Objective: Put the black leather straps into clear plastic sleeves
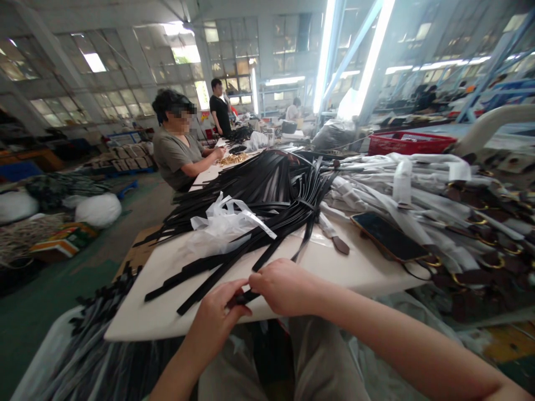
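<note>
The left hand [219, 305] and right hand [286, 287] almost meet over the near edge of the table [140, 314], thumbs and fingers pinched in, the right one back upward. The bare left forearm [181, 362] and right forearm [388, 328] slant in toward that edge, thighs [324, 362] below it.

the only view looks from the wearer's head, facing forward and down past the lap [328, 362], with the left hand [219, 305] and right hand [286, 287] close by at lower centre, the table [140, 312] stretching beyond them and the windowed wall [137, 75] far off.
</note>
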`<action>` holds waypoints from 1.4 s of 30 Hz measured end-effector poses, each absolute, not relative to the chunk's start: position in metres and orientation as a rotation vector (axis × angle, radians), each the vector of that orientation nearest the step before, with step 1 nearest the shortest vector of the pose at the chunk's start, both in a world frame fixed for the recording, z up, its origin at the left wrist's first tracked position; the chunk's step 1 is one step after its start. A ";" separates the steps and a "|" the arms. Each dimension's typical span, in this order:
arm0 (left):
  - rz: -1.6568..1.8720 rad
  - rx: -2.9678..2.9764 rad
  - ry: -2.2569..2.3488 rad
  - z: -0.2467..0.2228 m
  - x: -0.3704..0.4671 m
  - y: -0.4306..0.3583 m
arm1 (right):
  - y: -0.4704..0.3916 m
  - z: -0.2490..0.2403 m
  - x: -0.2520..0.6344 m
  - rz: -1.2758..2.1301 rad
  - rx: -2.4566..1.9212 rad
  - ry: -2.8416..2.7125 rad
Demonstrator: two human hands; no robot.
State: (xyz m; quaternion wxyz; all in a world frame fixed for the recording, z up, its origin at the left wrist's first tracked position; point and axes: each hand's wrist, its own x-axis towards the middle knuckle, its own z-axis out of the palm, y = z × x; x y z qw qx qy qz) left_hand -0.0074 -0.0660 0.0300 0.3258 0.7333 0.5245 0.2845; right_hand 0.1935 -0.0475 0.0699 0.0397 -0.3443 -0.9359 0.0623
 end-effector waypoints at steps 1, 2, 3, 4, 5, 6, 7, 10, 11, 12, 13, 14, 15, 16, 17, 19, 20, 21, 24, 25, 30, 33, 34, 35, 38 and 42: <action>0.734 1.895 1.379 0.028 -0.011 -0.067 | -0.047 0.070 0.194 0.193 -1.070 -2.866; 0.729 1.860 1.380 0.027 -0.015 -0.068 | -0.047 0.070 0.194 0.191 -1.084 -2.867; 0.728 1.819 1.370 0.026 -0.018 -0.069 | -0.046 0.070 0.195 0.185 -1.097 -2.871; 0.730 1.775 1.350 0.024 -0.020 -0.069 | -0.046 0.070 0.195 0.177 -1.107 -2.876; 0.735 1.733 1.327 0.024 -0.022 -0.070 | -0.047 0.070 0.194 0.167 -1.114 -2.881; 0.741 1.695 1.308 0.024 -0.022 -0.070 | -0.047 0.070 0.194 0.151 -1.116 -2.886; 0.744 1.664 1.298 0.024 -0.021 -0.069 | -0.048 0.069 0.192 0.129 -1.105 -2.894; 0.739 1.609 1.291 0.028 -0.010 -0.067 | -0.052 0.066 0.186 0.050 -1.030 -2.915; 0.732 1.609 1.294 0.029 -0.006 -0.066 | -0.053 0.064 0.184 0.034 -0.996 -2.922; 0.721 1.618 1.297 0.031 -0.003 -0.065 | -0.053 0.062 0.184 0.029 -0.963 -2.926; 0.708 1.636 1.304 0.033 -0.001 -0.064 | -0.051 0.059 0.184 0.037 -0.937 -2.923; 0.693 1.659 1.323 0.034 -0.001 -0.063 | -0.048 0.056 0.186 0.050 -0.929 -2.910; 0.672 1.692 1.358 0.036 -0.002 -0.063 | -0.044 0.054 0.190 0.063 -0.939 -2.891; 0.650 1.726 1.402 0.037 -0.005 -0.062 | -0.039 0.051 0.194 0.069 -0.966 -2.868; 0.628 1.754 1.448 0.038 -0.008 -0.062 | -0.034 0.050 0.198 0.070 -1.002 -2.847; 0.593 1.804 1.536 0.040 -0.014 -0.062 | -0.026 0.048 0.204 0.068 -1.055 -2.834; 0.584 1.829 1.562 0.040 -0.016 -0.062 | -0.024 0.047 0.204 0.067 -1.063 -2.839; 0.576 1.853 1.571 0.041 -0.017 -0.062 | -0.024 0.047 0.201 0.071 -1.056 -2.851; 0.550 1.923 1.551 0.043 -0.019 -0.066 | -0.033 0.045 0.188 0.090 -0.912 -2.899; 0.528 1.940 1.550 0.043 -0.022 -0.068 | -0.036 0.044 0.185 0.093 -0.850 -2.898; 0.480 1.877 1.734 0.043 -0.048 -0.073 | -0.033 0.044 0.193 0.060 -0.981 -2.847; 0.475 1.894 1.729 0.044 -0.049 -0.073 | -0.029 0.050 0.193 0.078 -0.944 -2.897; 0.468 1.908 1.699 0.045 -0.047 -0.073 | -0.029 0.053 0.191 0.102 -0.901 -2.911; 0.467 1.914 1.675 0.047 -0.044 -0.074 | -0.030 0.056 0.189 0.141 -0.877 -2.918; 0.533 1.885 1.652 0.052 -0.042 -0.075 | -0.031 0.067 0.192 0.296 -0.913 -2.880; 0.622 1.881 1.591 0.046 -0.049 -0.075 | -0.026 0.073 0.207 0.415 -0.915 -2.806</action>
